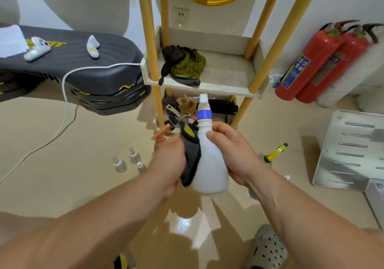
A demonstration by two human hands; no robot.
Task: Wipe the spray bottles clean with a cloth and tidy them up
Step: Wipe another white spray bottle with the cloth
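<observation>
Now, mid-wipe | your right hand (pixel 234 154) closes its grip round the white spray bottle (pixel 209 164), held aloft before the shelf (pixel 207 89) | long axis near upright, nozzle up | your left hand (pixel 168 160) grips the dark cloth (pixel 192 158) against its left flank.

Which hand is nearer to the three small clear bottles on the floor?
Left. The left hand, gripping the dark cloth, is just right of the small clear bottles; the right hand holds the white spray bottle farther right.
</observation>
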